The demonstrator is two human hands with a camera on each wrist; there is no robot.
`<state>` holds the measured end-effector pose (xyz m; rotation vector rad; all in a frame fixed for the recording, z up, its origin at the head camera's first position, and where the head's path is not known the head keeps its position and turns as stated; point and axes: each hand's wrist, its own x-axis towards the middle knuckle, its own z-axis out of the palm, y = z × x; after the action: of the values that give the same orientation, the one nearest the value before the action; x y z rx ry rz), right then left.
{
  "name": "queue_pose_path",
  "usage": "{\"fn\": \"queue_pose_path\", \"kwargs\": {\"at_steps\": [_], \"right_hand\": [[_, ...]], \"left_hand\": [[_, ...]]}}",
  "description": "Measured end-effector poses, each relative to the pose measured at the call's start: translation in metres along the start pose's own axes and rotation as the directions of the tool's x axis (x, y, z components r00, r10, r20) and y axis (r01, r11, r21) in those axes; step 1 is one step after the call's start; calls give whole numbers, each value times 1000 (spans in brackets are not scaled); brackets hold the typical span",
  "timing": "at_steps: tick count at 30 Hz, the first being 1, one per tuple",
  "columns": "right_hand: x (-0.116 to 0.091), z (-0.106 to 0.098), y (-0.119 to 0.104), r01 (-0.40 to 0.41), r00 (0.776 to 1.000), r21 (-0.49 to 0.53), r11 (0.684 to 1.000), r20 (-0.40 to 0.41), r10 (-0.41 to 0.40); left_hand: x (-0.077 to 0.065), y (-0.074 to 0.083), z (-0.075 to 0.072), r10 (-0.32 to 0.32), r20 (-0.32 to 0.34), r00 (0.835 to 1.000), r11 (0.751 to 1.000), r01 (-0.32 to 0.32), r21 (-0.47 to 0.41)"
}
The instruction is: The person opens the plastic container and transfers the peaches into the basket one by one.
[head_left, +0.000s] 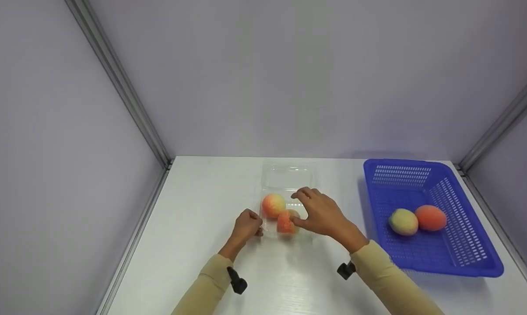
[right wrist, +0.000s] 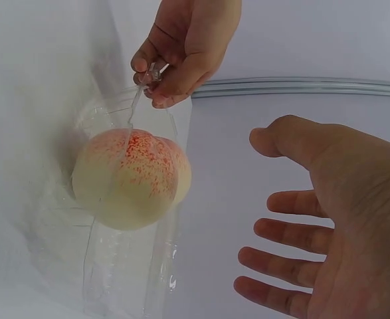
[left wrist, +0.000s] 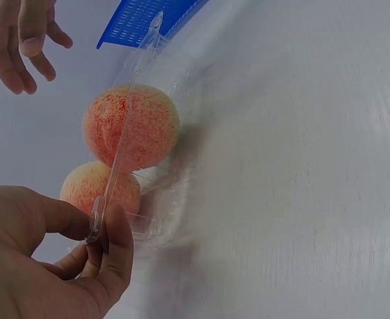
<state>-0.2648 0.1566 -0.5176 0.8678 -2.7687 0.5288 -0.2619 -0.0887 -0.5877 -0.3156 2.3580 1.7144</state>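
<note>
A clear plastic clamshell box (head_left: 288, 178) lies on the white table with its lid folded back toward the wall. Two peaches sit in its base: a yellow-orange peach (head_left: 273, 205) at the back left and a redder peach (head_left: 286, 222) nearer the front. My left hand (head_left: 247, 225) pinches the rim at the box's left corner between thumb and fingers, as the left wrist view shows. Over the box's right side hovers my right hand (head_left: 320, 213), its fingers spread and relaxed; the right wrist view shows the palm (right wrist: 354, 219) holding nothing, apart from the peaches.
To the right stands a blue perforated plastic basket (head_left: 379, 258) holding a pale yellow-green peach (head_left: 403, 222) and an orange-red peach (head_left: 430, 218). Grey-white walls with metal edge strips (head_left: 123, 92) enclose the table (head_left: 193, 188) at the back and sides.
</note>
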Motion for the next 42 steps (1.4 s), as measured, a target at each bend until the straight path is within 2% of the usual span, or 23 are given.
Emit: {"fn": "queue_pose_path", "kwargs": {"at_steps": [14, 34, 42], "right_hand": [[3, 19, -5, 45, 999, -24, 999, -14, -45], [4, 40, -3, -3, 998, -2, 1000, 64, 3], [4, 48, -2, -21, 998, -5, 1000, 61, 21]], "left_hand": [[0, 1, 0, 18, 3, 1000, 1000, -18, -22], [0, -1, -1, 30, 16, 999, 999, -29, -40], [0, -2, -2, 24, 34, 999, 998, -22, -63]]}}
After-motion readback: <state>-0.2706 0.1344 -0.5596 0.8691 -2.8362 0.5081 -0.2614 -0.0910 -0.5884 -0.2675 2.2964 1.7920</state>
